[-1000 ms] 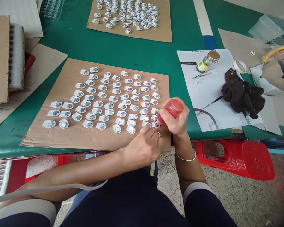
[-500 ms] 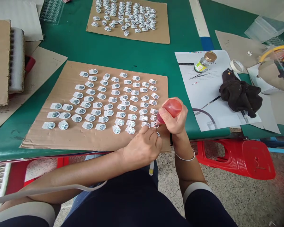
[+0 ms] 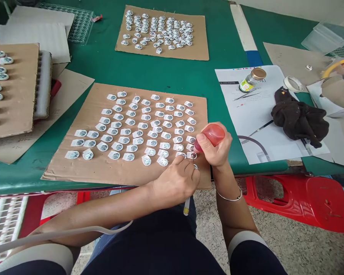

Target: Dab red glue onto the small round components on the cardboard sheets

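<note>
My right hand (image 3: 219, 151) is closed around a red rubber bulb (image 3: 215, 133), its narrow end pointing down-left at the small round pieces on a brown cardboard sheet (image 3: 103, 172). Close below it, my left hand (image 3: 179, 177) is closed with fingers pinched at the sheet's lower right; what they hold is hidden. A white stick with a yellow end (image 3: 186, 208) shows beneath that hand; whether the hand grips it, I cannot tell. Rows of silvery round pieces with white paper tabs (image 3: 128, 157) cover the sheet. One such piece (image 3: 195, 167) lies partly hidden beside my left fingers.
A second cardboard sheet of pieces (image 3: 122, 47) lies farther back, another (image 3: 23, 95) at left on foam. On the right are printed paper (image 3: 246, 145), a glass jar (image 3: 250, 81), black cloth (image 3: 301, 114) and a tape roll (image 3: 293, 84). A red stool (image 3: 332, 202) stands below the table.
The view has shifted, so everything appears slightly lower and to the right, and pieces on the left cardboard now show. Both hands keep nearly the same pose over the sheet.
</note>
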`<state>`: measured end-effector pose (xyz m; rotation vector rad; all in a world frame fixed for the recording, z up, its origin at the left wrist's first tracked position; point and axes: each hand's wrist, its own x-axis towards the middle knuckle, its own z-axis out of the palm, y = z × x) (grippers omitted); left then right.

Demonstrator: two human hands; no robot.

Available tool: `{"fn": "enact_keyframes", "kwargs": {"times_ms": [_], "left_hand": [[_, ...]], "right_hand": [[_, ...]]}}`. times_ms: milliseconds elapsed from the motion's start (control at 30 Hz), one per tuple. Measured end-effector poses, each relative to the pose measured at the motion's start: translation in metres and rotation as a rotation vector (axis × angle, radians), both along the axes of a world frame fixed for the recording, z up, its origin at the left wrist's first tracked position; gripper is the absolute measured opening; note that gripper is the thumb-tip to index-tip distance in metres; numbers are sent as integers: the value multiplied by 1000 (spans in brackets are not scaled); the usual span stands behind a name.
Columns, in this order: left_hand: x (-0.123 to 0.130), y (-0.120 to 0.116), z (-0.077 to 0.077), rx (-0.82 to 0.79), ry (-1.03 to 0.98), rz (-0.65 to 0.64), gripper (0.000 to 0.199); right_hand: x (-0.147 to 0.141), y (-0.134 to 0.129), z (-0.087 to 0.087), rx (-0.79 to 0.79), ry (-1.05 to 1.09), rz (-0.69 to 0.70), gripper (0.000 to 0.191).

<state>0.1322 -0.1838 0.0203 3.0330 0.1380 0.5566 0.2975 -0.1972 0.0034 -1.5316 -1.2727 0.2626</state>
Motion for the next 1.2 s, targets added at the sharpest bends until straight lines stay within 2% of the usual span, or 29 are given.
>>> {"fn": "enact_keyframes", "kwargs": {"times_ms": [367,933,1200], "left_hand": [[-1,5,2,-71,4,-23,19],[-2,21,10,-227,112,-30,11],[2,41,20,-533,107,-54,14]], "right_hand": [[0,5,6,93,-81,-99,22],[6,0,5,119,-134,-102,19],[4,-3,10,128,-148,-60,19]]}}
